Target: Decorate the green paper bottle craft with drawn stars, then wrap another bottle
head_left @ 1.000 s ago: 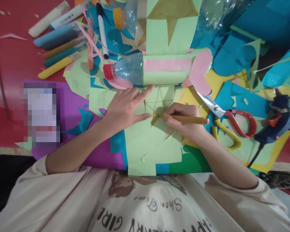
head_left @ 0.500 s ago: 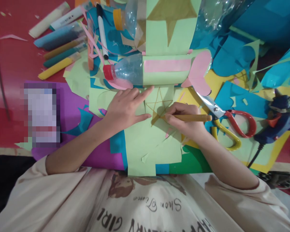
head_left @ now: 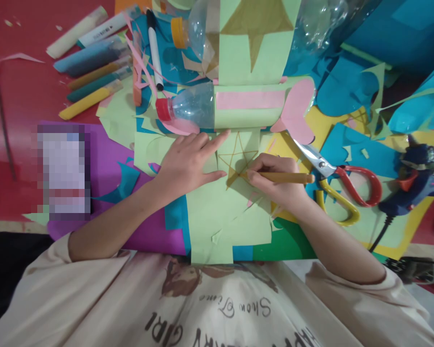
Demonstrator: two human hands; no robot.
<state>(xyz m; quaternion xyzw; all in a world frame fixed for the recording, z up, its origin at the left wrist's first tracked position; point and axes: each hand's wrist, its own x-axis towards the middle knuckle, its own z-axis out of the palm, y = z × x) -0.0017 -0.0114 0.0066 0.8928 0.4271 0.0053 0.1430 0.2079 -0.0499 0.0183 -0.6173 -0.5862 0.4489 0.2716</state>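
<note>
My right hand [head_left: 277, 178] is closed around a golden-brown marker [head_left: 292, 178], its tip down at a star outline [head_left: 237, 156] on light green paper [head_left: 231, 221]. The star's lower left point is filled with brown; the other parts I can see are bare outline. My left hand [head_left: 190, 159] lies flat on the paper left of the star, thumb and index finger spread apart. Just beyond it lies a clear plastic bottle [head_left: 193, 106] with a red cap, a green and pink paper wrap and a pink paper tail [head_left: 296, 111].
Scissors [head_left: 332, 171] with red and yellow handles lie right of my right hand, a blue glue gun [head_left: 412, 178] beyond them. Several markers [head_left: 90, 77] and a blurred phone [head_left: 65, 171] are at left. A large brown star [head_left: 258, 24] and a yellow-capped bottle [head_left: 197, 33] stand farther back.
The marker's back end has shifted slightly left and down in my right hand. My left hand stays in place. The view has moved a little.
</note>
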